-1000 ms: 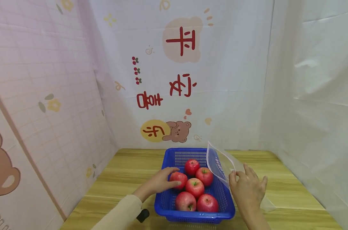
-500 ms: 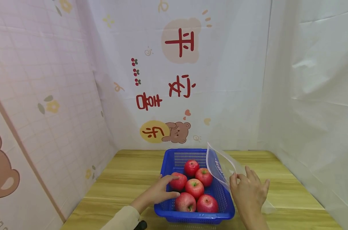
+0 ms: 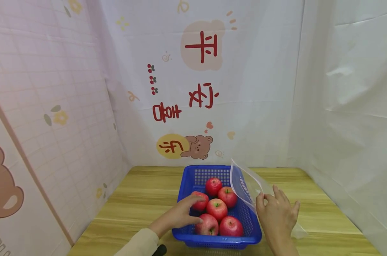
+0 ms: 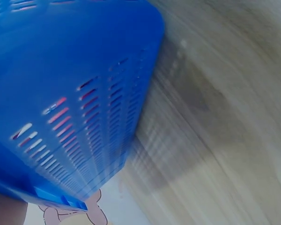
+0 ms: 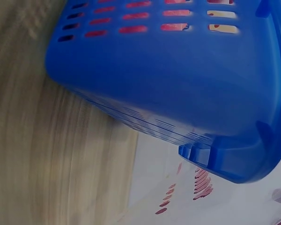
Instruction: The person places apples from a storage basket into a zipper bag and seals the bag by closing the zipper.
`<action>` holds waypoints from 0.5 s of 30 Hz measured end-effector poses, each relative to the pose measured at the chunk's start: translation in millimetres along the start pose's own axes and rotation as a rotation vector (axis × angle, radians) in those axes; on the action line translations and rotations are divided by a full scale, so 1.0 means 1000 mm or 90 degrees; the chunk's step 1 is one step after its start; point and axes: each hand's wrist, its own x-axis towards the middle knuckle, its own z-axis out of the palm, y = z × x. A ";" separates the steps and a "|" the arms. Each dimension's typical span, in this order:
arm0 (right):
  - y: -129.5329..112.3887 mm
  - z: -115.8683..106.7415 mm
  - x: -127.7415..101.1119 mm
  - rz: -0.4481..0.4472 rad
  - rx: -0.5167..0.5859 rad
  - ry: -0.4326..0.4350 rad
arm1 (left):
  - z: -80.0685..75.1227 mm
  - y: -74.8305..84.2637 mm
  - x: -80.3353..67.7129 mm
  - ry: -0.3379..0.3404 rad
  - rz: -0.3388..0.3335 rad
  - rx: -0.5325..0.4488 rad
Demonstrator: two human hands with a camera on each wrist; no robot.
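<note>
A blue plastic basket (image 3: 188, 177) with slotted walls holds several red apples. My left hand (image 3: 180, 212) reaches over its left rim, thumb and fingers spread apart. The thumb overlaps the front left apple (image 3: 207, 224) in the head view, and the fingers are right at the left apple (image 3: 200, 201). At the right rim my right hand (image 3: 276, 215) pinches the edge of a clear zip bag (image 3: 248, 183) with blue print. The bag's mouth gapes toward the basket, and its lower part is partly hidden behind the hand. Both wrist views mostly show the basket's outer walls.
The basket stands on a wood-grain table (image 3: 142, 195). White printed cloth (image 3: 254, 106) hangs behind and on both sides. A small black object (image 3: 160, 250) shows by the left sleeve (image 3: 142, 241). More apples (image 3: 231, 226) lie at the front right and back of the basket.
My left hand has come off the left apple and shifted toward the front left apple. The apples have stayed in place. My right hand keeps its pinch on the bag, nearly still.
</note>
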 end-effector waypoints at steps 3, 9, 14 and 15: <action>-0.001 0.001 0.000 0.007 0.005 -0.005 | -0.001 0.002 0.003 -0.020 0.017 0.013; -0.001 0.001 0.000 0.009 0.005 -0.015 | 0.000 0.004 0.009 -0.056 0.012 0.023; 0.001 0.000 0.000 0.014 0.000 -0.026 | 0.003 0.004 0.012 -0.080 -0.007 0.027; 0.001 0.000 0.000 0.014 0.001 -0.028 | 0.003 0.005 0.012 -0.084 -0.009 0.031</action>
